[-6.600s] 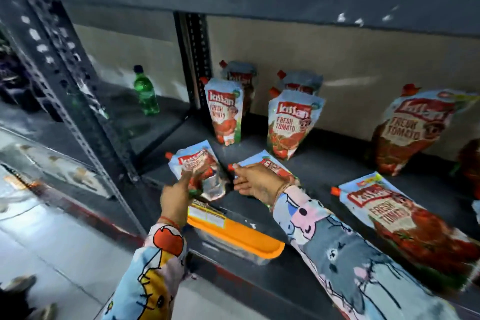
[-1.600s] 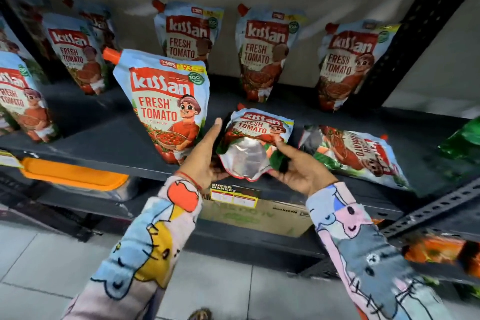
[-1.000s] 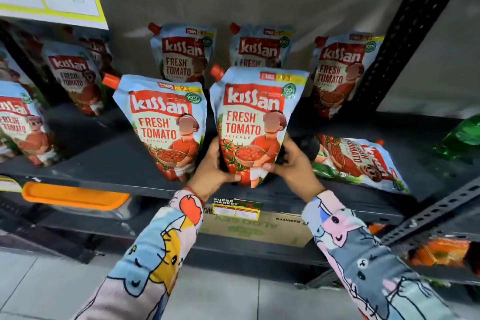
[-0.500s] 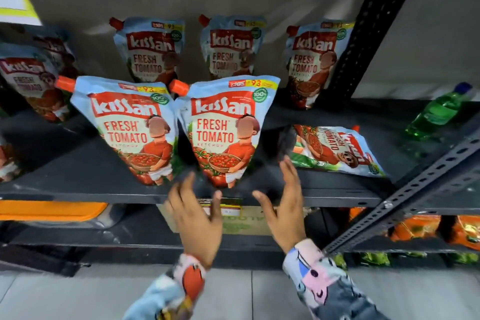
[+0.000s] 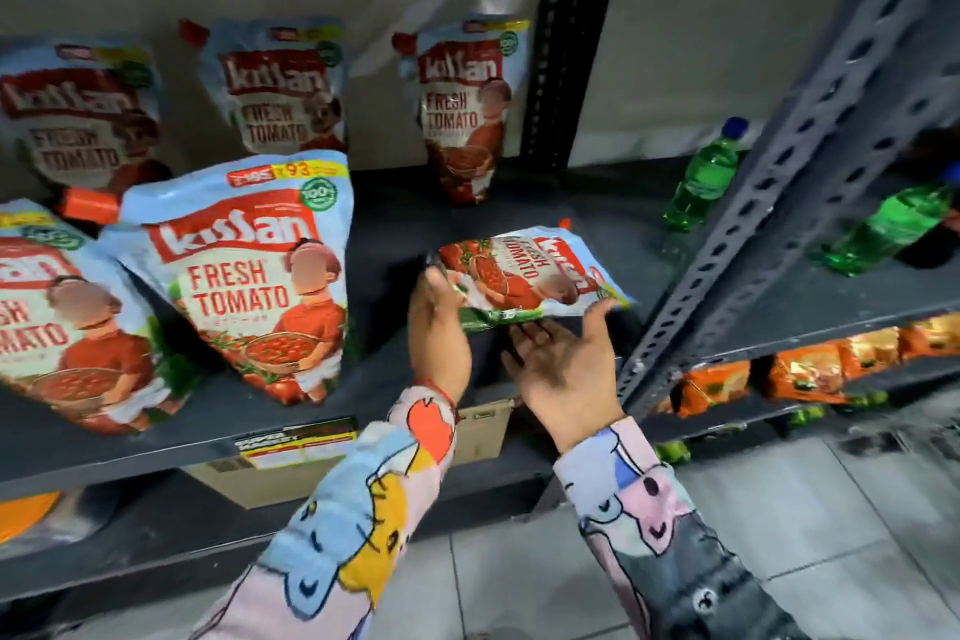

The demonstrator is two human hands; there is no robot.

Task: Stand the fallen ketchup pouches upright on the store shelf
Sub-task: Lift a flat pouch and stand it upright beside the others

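Hands [image 5: 439,327] [image 5: 563,361] open, cupped round last flat pouch [image 5: 524,276] at shelf's [image 5: 208,437] near right, barely touching. Mid-pickup probably; next needs gripping, tipping upright beside standing pouch [image 5: 249,270].

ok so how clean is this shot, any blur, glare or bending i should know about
Head view: the back-row pouches are smeared and soft, while the front upright pouch reads sharply; the fallen pouch between the left hand and right hand is mildly blurred; the wide lens bends the shelf upright into a slant; the light is dim, with no strong glare.
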